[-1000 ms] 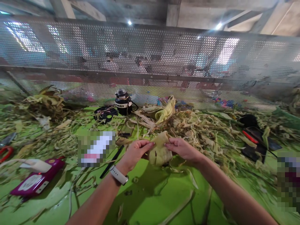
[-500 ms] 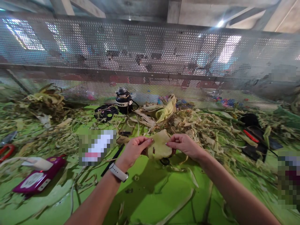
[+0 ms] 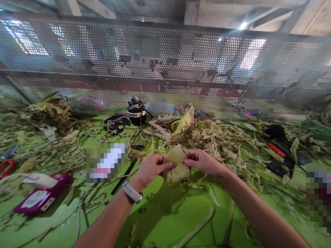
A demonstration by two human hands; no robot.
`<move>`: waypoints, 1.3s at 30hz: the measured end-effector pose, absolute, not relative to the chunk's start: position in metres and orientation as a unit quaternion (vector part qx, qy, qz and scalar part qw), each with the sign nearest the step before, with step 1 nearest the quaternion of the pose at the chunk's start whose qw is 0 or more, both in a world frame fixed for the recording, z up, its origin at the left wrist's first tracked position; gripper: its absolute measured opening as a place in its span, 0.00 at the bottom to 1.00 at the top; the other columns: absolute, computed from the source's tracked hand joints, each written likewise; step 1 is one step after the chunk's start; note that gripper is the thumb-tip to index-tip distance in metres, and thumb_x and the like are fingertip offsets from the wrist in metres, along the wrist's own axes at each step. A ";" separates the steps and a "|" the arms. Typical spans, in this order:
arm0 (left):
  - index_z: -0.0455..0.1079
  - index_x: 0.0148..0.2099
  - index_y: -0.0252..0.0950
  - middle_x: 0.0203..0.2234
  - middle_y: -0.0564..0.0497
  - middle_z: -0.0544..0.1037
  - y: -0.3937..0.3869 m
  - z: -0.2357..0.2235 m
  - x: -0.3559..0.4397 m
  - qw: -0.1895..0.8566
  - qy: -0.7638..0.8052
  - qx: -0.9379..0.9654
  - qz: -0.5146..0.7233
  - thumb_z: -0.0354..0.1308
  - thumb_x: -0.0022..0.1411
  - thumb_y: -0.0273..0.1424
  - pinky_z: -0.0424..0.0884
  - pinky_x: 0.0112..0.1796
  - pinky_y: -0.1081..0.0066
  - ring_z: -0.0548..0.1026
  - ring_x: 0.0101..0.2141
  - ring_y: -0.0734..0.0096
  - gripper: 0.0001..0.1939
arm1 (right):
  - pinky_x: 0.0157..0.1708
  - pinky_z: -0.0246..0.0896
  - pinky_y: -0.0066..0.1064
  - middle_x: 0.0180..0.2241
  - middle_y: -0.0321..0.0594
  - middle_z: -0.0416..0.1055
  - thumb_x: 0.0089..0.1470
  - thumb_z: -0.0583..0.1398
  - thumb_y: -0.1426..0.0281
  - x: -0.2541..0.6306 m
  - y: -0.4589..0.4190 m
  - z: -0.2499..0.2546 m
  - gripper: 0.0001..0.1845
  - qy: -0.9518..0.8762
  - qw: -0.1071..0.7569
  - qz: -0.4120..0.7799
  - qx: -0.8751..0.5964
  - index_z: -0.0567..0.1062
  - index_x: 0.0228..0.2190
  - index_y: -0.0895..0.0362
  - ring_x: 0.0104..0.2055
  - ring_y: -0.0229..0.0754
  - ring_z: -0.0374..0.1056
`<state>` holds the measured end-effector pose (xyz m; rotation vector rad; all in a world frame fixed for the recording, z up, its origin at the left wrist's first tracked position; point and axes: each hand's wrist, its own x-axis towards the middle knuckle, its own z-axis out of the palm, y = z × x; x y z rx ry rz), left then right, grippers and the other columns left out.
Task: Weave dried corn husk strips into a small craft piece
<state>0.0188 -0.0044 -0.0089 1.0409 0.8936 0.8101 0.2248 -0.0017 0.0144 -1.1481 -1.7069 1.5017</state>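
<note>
A pale yellow-green piece of dried leaf (image 3: 176, 172), which looks like corn husk, is stretched between my two hands over the green table. My left hand (image 3: 152, 168) is closed on its left side, thumb lying across the front. On the right edge, my right hand (image 3: 200, 162) pinches it between thumb and fingers. The piece has slits low on its left side. Its back, and the fingertips behind it, are hidden. Just beyond lies a heap of dry husks (image 3: 178, 127).
A black bottle (image 3: 136, 110) stands before a perforated metal screen (image 3: 165, 44). To the left are a purple power strip (image 3: 42, 196) with a white charger, red-handled scissors (image 3: 7, 167) and a black stick (image 3: 124, 177). Dark items with a red strip (image 3: 276, 150) lie right. Loose scraps cover the green tabletop (image 3: 160, 220).
My left thumb has moved rightward across the front of the husk. The piece tilted up and then dropped back a little; a dark ring under it half a second ago is now hidden.
</note>
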 end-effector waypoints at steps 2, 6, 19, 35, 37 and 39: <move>0.77 0.34 0.31 0.28 0.48 0.81 -0.005 -0.009 0.019 0.703 0.392 0.475 0.356 0.69 0.43 0.35 0.71 0.31 0.73 0.75 0.26 0.70 0.16 | 0.30 0.61 0.26 0.28 0.35 0.71 0.47 0.63 0.60 0.220 -0.003 0.014 0.17 -0.641 0.279 0.593 -0.398 0.72 0.32 0.61 0.30 0.35 0.66; 0.76 0.37 0.32 0.28 0.51 0.80 -0.006 -0.010 0.021 0.713 0.363 0.491 0.344 0.68 0.44 0.34 0.71 0.32 0.72 0.75 0.28 0.70 0.17 | 0.36 0.63 0.30 0.32 0.39 0.72 0.45 0.64 0.58 0.211 -0.008 0.016 0.21 -0.628 0.279 0.621 -0.378 0.73 0.35 0.62 0.35 0.40 0.67; 0.73 0.33 0.30 0.26 0.52 0.76 -0.006 -0.010 0.019 0.658 0.373 0.569 0.322 0.65 0.48 0.37 0.66 0.30 0.74 0.71 0.28 0.73 0.14 | 0.23 0.46 0.24 0.20 0.29 0.56 0.52 0.57 0.66 0.215 -0.008 0.009 0.13 -0.793 0.227 0.343 -0.449 0.62 0.20 0.58 0.24 0.32 0.51; 0.59 0.20 0.34 0.15 0.59 0.57 -0.023 -0.012 0.032 0.361 0.453 0.727 0.370 0.53 0.54 0.26 0.51 0.21 0.78 0.54 0.20 0.79 0.11 | 0.25 0.42 0.27 0.21 0.34 0.61 0.49 0.53 0.77 0.202 -0.022 0.003 0.08 -0.844 0.164 0.102 -0.500 0.63 0.21 0.57 0.23 0.34 0.54; 0.59 0.20 0.34 0.15 0.59 0.57 -0.026 -0.014 0.035 0.329 0.458 0.736 0.374 0.53 0.53 0.26 0.51 0.21 0.78 0.55 0.20 0.79 0.11 | 0.25 0.43 0.27 0.22 0.35 0.64 0.49 0.53 0.76 0.200 -0.024 0.000 0.07 -0.843 0.158 0.083 -0.508 0.64 0.22 0.58 0.23 0.35 0.56; 0.61 0.20 0.34 0.15 0.59 0.59 -0.027 -0.018 0.038 0.311 0.458 0.741 0.380 0.53 0.54 0.27 0.52 0.22 0.78 0.56 0.20 0.79 0.11 | 0.25 0.43 0.28 0.22 0.36 0.66 0.49 0.53 0.76 0.196 -0.025 -0.004 0.06 -0.839 0.150 0.061 -0.520 0.66 0.23 0.58 0.23 0.36 0.57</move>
